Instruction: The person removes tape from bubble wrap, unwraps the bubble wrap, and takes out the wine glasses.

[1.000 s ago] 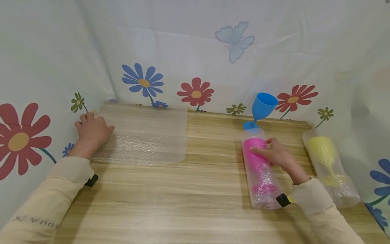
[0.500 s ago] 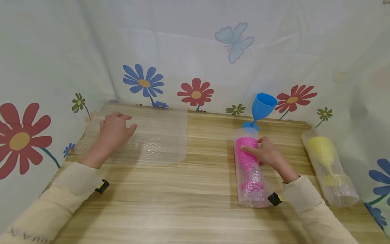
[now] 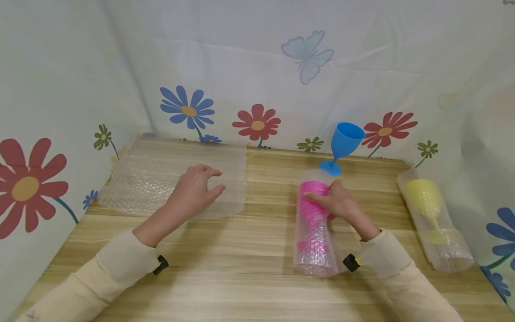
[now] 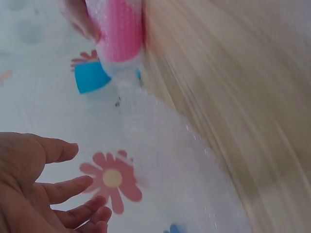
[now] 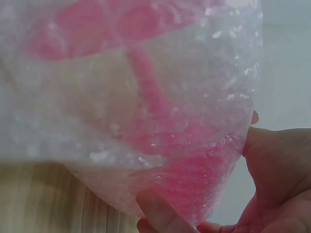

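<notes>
My right hand (image 3: 342, 203) grips a pink goblet (image 3: 313, 197) rolled in bubble wrap, thumb across its bowl and fingers at its right side. In the right wrist view the goblet's stem and foot show pink through the bubble wrap (image 5: 214, 82). My left hand (image 3: 193, 190) holds nothing; its fingers are loosely bent and spread above a flat sheet of bubble wrap (image 3: 141, 179) on the wooden table. The left wrist view shows the same left hand (image 4: 53, 189) with its fingers apart, beside the sheet.
A bare blue goblet (image 3: 346, 138) stands upright at the table's back edge, behind the wrapped pink one. To the right lies a yellow goblet (image 3: 426, 197) wrapped in bubble wrap. Flower-printed cloth (image 3: 257, 58) closes off the back and sides of the wooden table (image 3: 225, 268).
My left hand has left the sheet's left edge and moved right across it. My right hand has brought the wrapped pink goblet leftward.
</notes>
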`<state>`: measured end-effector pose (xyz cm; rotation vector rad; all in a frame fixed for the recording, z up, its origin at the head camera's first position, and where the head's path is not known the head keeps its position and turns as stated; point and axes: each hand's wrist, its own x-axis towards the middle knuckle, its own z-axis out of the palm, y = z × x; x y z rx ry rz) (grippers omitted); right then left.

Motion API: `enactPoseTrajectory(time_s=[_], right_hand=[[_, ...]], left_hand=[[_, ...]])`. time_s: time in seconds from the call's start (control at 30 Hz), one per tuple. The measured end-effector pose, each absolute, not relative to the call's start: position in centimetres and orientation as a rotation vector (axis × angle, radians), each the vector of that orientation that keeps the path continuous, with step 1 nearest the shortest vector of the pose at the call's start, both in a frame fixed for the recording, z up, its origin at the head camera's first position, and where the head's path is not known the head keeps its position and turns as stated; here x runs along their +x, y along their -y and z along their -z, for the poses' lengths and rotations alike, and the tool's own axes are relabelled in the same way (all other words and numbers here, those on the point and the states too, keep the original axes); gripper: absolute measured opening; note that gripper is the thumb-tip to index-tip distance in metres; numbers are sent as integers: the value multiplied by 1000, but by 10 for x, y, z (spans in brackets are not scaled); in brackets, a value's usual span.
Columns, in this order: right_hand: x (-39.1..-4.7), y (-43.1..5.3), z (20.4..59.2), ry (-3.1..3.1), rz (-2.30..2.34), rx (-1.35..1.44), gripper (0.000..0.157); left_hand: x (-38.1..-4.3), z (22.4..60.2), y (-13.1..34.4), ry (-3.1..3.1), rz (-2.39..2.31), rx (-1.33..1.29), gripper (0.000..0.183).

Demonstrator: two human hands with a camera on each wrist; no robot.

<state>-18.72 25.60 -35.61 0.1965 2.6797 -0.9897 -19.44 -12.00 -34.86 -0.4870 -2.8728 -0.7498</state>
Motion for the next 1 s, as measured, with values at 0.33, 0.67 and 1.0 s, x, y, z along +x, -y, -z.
enactPoseTrajectory(time_s=[0.33,0.67,1.0], right_hand=[[-185,-240,358,-2718,967,188,106],[-186,-230,362,-2745,956,201,116],[-185,-218,366,-2793,934,256,113]], left_hand=[[-166,353,74,2904,1046,-598,42],[-140,364,20,2998,1405,-728,62],[-132,375,-6,3033,1614,-663,86]])
